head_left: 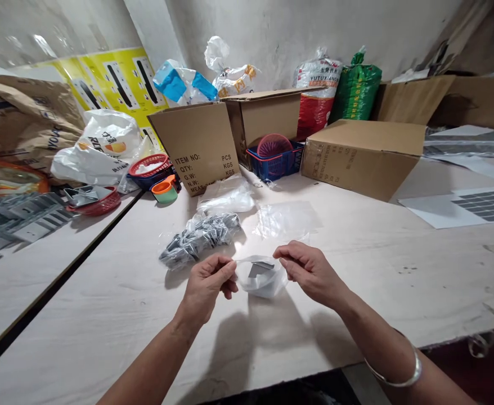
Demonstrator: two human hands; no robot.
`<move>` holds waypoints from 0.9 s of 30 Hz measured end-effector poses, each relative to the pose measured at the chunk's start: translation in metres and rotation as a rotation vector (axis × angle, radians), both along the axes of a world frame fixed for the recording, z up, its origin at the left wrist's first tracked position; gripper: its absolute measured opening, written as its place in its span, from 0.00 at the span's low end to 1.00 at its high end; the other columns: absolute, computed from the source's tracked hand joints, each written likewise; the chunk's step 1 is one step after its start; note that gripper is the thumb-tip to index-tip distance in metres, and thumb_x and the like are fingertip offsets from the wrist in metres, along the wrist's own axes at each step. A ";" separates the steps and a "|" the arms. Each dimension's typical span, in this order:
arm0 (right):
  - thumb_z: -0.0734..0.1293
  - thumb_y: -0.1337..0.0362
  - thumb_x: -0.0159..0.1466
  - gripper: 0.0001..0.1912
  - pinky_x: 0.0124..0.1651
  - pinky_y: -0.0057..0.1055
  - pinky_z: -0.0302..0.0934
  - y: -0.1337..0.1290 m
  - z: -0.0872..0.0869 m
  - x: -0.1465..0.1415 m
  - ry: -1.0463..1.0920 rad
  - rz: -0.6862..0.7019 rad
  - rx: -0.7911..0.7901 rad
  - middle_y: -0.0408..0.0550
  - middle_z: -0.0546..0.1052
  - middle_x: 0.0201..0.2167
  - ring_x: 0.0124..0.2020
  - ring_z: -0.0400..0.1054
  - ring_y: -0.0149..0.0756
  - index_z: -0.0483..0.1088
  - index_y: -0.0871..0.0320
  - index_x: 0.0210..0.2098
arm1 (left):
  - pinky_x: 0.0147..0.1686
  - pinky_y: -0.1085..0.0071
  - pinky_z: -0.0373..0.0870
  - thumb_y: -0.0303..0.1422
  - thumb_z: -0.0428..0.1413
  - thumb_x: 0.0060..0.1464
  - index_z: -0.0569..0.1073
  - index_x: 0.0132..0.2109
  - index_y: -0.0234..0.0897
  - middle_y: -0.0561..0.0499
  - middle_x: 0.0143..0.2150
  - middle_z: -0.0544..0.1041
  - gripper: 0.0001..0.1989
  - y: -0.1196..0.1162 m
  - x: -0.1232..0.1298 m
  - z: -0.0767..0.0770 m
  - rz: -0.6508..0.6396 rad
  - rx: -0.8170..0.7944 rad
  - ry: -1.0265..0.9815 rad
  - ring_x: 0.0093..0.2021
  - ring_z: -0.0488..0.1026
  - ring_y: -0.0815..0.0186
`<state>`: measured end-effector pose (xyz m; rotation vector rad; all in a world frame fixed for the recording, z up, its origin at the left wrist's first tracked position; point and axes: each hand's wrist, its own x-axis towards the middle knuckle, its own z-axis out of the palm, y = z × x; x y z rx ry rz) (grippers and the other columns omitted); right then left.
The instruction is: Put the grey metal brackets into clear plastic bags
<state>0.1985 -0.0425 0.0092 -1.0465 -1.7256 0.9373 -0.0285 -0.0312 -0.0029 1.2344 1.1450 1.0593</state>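
A small clear plastic bag (260, 284) hangs between my hands, with a grey metal piece (260, 271) inside it. My left hand (207, 284) pinches the bag's top edge on one side, and my right hand (310, 273) pinches the opposite side, holding its mouth apart. A silver bangle (399, 368) circles my right wrist. Just beyond my left hand lies a clear bag of several dark metal pieces (200, 239). Farther forward are loose, crumpled clear plastic sheets (227, 197) and a flat clear bag (284, 220).
My hands work above a pale wooden table (103, 320), with a dark gap separating it from a second table (14, 298) carrying several metal brackets (14, 219). Cardboard boxes (363, 160), a blue basket (275, 160) and sacks stand along the back.
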 end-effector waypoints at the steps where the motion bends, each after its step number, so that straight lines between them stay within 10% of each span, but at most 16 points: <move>1: 0.59 0.67 0.62 0.09 0.28 0.27 0.59 -0.001 0.002 -0.002 0.015 0.014 0.008 0.44 0.67 0.32 0.24 0.62 0.25 0.70 0.57 0.37 | 0.19 0.77 0.65 0.36 0.57 0.50 0.67 0.34 0.33 0.54 0.24 0.70 0.10 -0.003 0.002 0.001 -0.009 0.006 -0.034 0.22 0.69 0.72; 7: 0.62 0.70 0.59 0.09 0.34 0.28 0.61 -0.008 0.002 -0.013 0.007 0.121 0.058 0.44 0.68 0.33 0.31 0.65 0.28 0.70 0.57 0.38 | 0.36 0.70 0.70 0.29 0.59 0.46 0.63 0.46 0.37 0.50 0.38 0.73 0.19 -0.019 0.011 -0.015 -0.232 0.176 0.079 0.37 0.71 0.67; 14: 0.57 0.71 0.63 0.11 0.37 0.33 0.56 -0.010 -0.028 -0.029 -0.451 0.011 0.415 0.47 0.73 0.33 0.34 0.63 0.33 0.69 0.56 0.40 | 0.29 0.73 0.65 0.29 0.49 0.55 0.68 0.31 0.36 0.53 0.26 0.67 0.05 -0.019 0.032 -0.049 0.007 0.572 0.569 0.26 0.66 0.71; 27: 0.55 0.73 0.65 0.12 0.51 0.45 0.49 -0.007 -0.048 -0.021 -0.921 -0.004 0.862 0.49 0.73 0.32 0.49 0.59 0.41 0.66 0.62 0.43 | 0.43 0.59 0.67 0.23 0.50 0.49 0.71 0.33 0.34 0.41 0.49 0.64 0.06 -0.014 0.034 -0.061 0.049 0.882 0.840 0.46 0.62 0.58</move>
